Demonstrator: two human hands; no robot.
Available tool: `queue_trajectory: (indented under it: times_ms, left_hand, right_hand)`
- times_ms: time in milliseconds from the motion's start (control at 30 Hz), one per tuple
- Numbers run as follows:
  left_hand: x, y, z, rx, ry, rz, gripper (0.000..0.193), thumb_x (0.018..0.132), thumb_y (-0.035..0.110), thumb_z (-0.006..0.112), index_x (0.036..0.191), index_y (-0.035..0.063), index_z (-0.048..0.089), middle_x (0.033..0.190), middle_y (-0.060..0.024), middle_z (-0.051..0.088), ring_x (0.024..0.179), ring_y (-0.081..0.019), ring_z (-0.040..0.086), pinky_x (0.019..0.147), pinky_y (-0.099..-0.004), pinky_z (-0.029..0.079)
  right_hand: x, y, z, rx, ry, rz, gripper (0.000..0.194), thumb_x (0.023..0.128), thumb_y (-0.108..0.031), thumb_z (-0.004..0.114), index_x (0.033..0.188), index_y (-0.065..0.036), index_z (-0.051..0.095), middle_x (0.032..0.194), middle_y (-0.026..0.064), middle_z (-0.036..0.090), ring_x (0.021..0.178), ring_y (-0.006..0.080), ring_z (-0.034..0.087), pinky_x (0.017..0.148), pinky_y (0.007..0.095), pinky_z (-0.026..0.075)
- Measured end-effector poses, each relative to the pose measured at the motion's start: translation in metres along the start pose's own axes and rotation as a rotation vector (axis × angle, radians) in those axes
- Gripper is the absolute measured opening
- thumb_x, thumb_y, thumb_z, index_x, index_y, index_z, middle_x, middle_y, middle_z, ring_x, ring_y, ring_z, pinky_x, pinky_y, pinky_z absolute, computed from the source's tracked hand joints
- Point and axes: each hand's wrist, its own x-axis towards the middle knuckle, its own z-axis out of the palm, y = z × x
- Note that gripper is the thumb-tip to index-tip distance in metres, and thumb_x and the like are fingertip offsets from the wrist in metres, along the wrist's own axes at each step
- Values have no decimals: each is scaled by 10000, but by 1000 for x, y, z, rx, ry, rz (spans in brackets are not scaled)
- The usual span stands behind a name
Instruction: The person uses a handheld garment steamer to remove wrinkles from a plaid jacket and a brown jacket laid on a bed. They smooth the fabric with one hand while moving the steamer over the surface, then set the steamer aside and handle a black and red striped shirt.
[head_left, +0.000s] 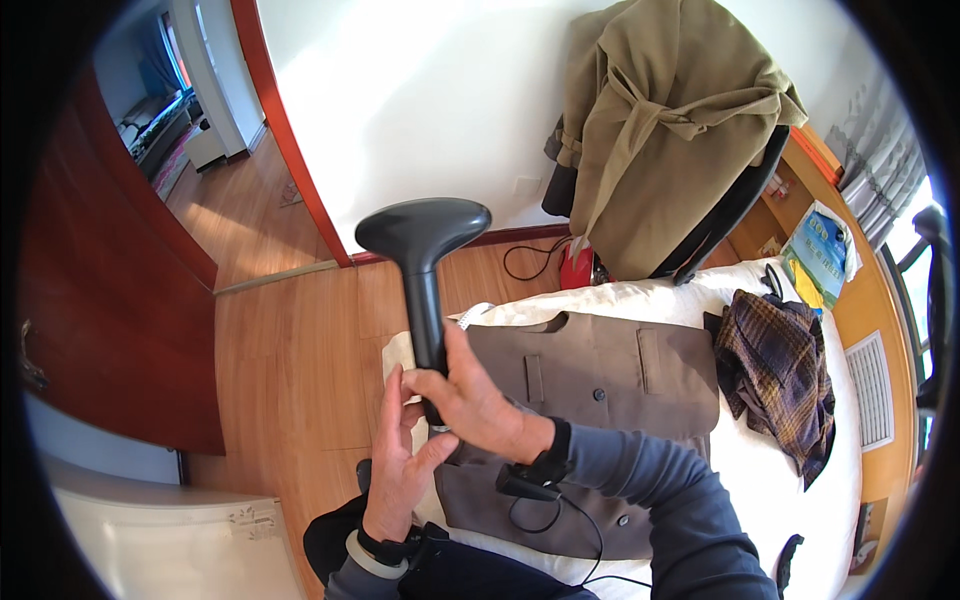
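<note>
My right hand (487, 405) grips the black handle of a garment steamer head (424, 292), which stands upright with its broad oval head on top. Around the handle's lower end, my left hand (405, 450) has its fingers on one side and its thumb on the other; part of this grip is hidden. Beneath my right hand and forearm, a grey-brown sleeveless vest (585, 367) with buttons and pocket flaps lies on a white-covered bed (757, 457). Behind the handle shows a short piece of pale hose (474, 315).
A plaid garment (780, 375) lies at the bed's right, below a blue packet (817, 251). An olive coat (675, 127) drapes over a black chair (739, 202). A red object (576, 266) with a black cable (517, 262) sits on the floor. At left stands a dark red door (120, 300).
</note>
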Motion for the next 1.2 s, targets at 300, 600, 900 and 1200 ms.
queue_trajectory:
  times_ms: [300, 600, 900, 1200]
  left_hand:
    - [17, 39, -16, -55, 219, -67, 447, 986, -22, 742, 1402, 38, 591, 1098, -2, 642, 984, -80, 609, 928, -230, 510]
    - [60, 65, -26, -243, 264, 291, 413, 1004, 69, 767, 1388, 84, 614, 1115, -55, 673, 1108, -217, 668, 1075, -418, 526]
    - [73, 28, -74, -506, 494, 330, 381, 1085, 113, 671, 1435, 15, 559, 1241, -121, 654, 1208, -298, 645, 1196, -556, 473]
    - [65, 5, -28, -849, 394, 137, 317, 1053, 77, 691, 1346, -8, 607, 1247, -119, 651, 1219, -300, 660, 1174, -498, 504]
  right_hand:
    - [27, 64, -44, 20, -22, 48, 528, 1140, -306, 580, 1497, 79, 525, 1368, 176, 643, 1223, 287, 649, 1087, 421, 497]
    - [138, 178, -88, 737, 376, 278, 300, 1128, -227, 609, 1187, 66, 586, 1112, 221, 667, 1006, 341, 709, 928, 493, 631]
    - [203, 52, -133, 681, 550, -260, 140, 1019, 50, 637, 1133, 11, 566, 950, 99, 629, 847, 249, 662, 780, 427, 579]
    - [-68, -82, -179, 483, 277, -446, 672, 890, -77, 763, 1484, 15, 463, 996, -4, 577, 886, 152, 609, 899, 392, 506]
